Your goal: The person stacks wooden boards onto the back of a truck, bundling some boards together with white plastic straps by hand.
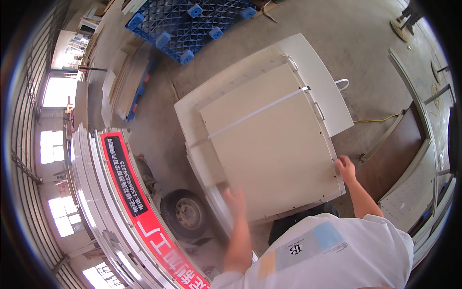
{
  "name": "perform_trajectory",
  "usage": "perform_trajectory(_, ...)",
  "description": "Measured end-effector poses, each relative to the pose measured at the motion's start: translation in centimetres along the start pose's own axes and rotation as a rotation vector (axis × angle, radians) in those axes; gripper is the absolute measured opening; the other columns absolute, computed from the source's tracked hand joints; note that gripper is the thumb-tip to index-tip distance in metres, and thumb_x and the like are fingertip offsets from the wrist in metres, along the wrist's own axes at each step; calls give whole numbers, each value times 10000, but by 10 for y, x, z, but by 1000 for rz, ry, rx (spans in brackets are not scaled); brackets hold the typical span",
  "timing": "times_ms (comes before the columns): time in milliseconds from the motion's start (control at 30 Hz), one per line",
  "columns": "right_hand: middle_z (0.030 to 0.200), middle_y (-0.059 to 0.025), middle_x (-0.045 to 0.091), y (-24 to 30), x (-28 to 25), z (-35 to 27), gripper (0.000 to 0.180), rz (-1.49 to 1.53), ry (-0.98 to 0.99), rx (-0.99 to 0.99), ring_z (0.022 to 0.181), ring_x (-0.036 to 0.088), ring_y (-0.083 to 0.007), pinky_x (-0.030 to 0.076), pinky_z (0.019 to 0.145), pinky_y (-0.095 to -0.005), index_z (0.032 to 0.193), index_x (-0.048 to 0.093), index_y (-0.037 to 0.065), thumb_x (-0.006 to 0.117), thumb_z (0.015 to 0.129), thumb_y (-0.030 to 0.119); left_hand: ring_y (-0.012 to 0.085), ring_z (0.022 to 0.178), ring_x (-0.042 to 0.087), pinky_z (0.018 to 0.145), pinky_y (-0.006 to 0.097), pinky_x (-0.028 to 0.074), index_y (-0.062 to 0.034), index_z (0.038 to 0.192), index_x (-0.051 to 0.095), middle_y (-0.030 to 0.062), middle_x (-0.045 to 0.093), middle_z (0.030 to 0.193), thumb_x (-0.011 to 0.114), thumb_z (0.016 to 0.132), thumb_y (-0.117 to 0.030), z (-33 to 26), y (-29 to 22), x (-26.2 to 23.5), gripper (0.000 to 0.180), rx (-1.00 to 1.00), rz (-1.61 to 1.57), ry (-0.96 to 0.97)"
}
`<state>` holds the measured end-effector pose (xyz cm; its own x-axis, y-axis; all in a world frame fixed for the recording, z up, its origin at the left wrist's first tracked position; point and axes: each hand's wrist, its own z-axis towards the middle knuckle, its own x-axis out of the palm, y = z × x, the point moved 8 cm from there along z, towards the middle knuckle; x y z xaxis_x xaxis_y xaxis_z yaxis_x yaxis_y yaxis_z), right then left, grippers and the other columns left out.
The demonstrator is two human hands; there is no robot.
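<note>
A large cream flat panel (269, 144) lies in front of me on top of other pale panels (195, 98), with a white strap (255, 114) across it. My right hand (346, 169) is at the panel's right edge, its fingers curled against that edge. By the near left side of the same panel is my left hand (235, 200), smeared by motion, so its fingers cannot be made out. Several small dark holes dot the panel's borders. Slots with pale handle-like pieces (319, 111) show along the right side.
A truck side with a red banner (144, 212) and a wheel (186, 213) stands at the left. Blue plastic pallets (180, 29) lie beyond the panels. At the right are a metal frame (409, 77), a brown board (397, 149) and a yellow cable (378, 119) on the concrete floor.
</note>
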<state>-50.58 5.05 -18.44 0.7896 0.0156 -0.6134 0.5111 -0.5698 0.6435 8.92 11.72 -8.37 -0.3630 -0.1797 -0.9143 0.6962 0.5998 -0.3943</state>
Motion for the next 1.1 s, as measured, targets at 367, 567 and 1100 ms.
perform_trajectory(367,1373,-260,590,-25,-5,-112,921,-295,230,114,1284,568,-394,460,1069,-445,1473,432,-23,783,813,515,345,1209,564,1015,485,478,-60,1520,434,158,525,1446,416,1010,-658,-146,169,63,786,-777,-590,712)
perform_trajectory(567,1380,-282,577,-35,2,-107,903,-382,199,125,1300,556,-399,446,1082,-450,1468,427,-48,736,851,535,297,1164,558,849,442,526,-121,1474,487,116,509,1432,531,955,-681,-140,186,84,765,-738,-824,788)
perform_trajectory(1100,1278,-121,616,-125,58,-136,780,430,113,712,1077,612,-333,519,892,-510,1418,538,94,695,860,617,274,984,652,790,374,570,-76,1441,453,147,640,1208,642,924,-556,-188,155,86,730,-983,-983,759)
